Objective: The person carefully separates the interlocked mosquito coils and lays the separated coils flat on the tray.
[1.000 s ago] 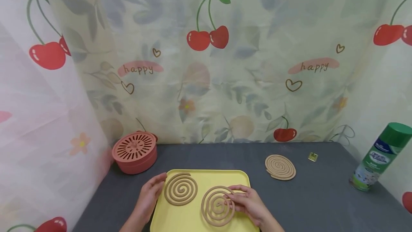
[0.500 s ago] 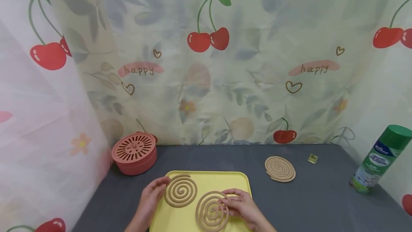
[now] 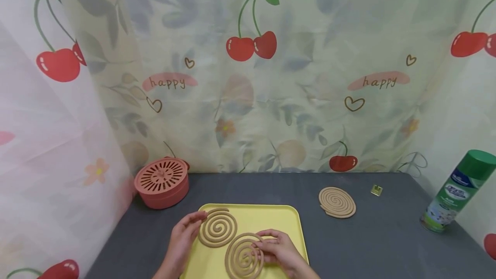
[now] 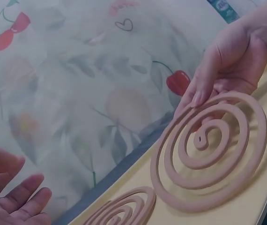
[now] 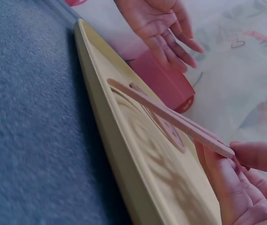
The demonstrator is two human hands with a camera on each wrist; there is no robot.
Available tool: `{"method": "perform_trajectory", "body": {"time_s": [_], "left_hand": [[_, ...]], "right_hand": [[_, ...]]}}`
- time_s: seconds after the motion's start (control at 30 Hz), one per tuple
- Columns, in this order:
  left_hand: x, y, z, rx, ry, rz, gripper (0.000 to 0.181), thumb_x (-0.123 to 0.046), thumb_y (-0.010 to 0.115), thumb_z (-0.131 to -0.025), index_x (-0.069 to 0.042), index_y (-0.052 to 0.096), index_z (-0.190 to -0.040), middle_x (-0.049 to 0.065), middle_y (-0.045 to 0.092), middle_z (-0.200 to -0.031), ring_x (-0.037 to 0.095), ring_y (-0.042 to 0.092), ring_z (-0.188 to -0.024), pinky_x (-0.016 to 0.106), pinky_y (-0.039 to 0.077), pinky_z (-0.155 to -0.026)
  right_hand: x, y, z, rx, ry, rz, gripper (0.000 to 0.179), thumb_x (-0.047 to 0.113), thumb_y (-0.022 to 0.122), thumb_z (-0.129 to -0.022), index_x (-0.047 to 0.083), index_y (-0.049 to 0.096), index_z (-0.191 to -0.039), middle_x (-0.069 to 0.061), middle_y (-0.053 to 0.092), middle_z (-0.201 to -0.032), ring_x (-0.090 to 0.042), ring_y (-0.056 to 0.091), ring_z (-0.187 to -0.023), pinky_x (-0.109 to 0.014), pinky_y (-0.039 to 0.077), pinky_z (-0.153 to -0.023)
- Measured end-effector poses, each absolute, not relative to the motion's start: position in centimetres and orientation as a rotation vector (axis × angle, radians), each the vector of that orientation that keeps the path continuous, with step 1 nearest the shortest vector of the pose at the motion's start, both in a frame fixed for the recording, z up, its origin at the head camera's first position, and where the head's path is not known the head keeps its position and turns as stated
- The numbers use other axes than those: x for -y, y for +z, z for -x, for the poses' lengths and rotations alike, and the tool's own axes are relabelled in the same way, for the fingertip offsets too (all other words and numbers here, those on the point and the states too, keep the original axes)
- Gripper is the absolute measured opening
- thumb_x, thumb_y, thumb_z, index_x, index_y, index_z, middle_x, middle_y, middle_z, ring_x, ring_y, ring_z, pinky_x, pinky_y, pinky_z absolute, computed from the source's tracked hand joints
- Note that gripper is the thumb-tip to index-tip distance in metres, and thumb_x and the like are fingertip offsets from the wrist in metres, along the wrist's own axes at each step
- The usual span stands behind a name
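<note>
Yellow tray (image 3: 267,218): on the dark surface (image 3: 368,244), with a flat coil (image 3: 218,228) lying in it.
Held coil (image 5: 171,117): over the tray; we see the right hand (image 3: 280,251) pinching its rim.
Left hand (image 3: 185,232): fingers loose, gripping nothing, just beside the flat coil.
Thin edge: the right wrist view gives us the held coil side-on, sloping; the head view shows us its spiral face.

The word "happy" stands twice on the patterned backdrop cloth (image 3: 271,111), each over a pink brushstroke (image 3: 191,79); the green-capped aerosol can's (image 3: 451,199) lettering is too small to read.
</note>
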State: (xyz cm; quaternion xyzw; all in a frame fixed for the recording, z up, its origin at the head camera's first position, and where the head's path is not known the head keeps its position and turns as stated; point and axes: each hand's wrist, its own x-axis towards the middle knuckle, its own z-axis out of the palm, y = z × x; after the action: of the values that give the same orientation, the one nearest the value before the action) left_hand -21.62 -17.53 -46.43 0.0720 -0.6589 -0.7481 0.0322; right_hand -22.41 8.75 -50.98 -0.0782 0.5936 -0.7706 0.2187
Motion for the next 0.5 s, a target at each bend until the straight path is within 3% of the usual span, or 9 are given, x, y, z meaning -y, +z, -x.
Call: {"method": "perform_trajectory", "body": {"time_s": [0.2,0.5], "left_hand": [[17.4,-46.2,21.2,2.006,-2.339,-0.233,0.03,-0.005,0.047,-0.094,0.006,0.053,-0.121,0.001,0.064,-0.11,-0.002,0.058,-0.097,0.019,0.046,-0.094],[17.1,-46.5,20.7,2.022,-2.356,-0.262,0.031,-0.005,0.046,-0.092,0.007,0.051,-0.121,0.005,0.062,-0.112,0.002,0.058,-0.1,0.038,0.039,-0.106]], "right_hand": [[-8.1,-51.2,22.2,-1.666,-2.123,0.206,0.038,0.002,0.061,-0.085,-0.011,0.049,-0.119,-0.009,0.072,-0.09,-0.012,0.069,-0.075,-0.023,0.057,-0.066],[-7.3,-51.3,22.2,-1.8,-2.05,0.202,0.037,0.002,0.06,-0.086,-0.015,0.05,-0.118,-0.007,0.07,-0.089,-0.01,0.066,-0.078,-0.021,0.056,-0.067]]}}
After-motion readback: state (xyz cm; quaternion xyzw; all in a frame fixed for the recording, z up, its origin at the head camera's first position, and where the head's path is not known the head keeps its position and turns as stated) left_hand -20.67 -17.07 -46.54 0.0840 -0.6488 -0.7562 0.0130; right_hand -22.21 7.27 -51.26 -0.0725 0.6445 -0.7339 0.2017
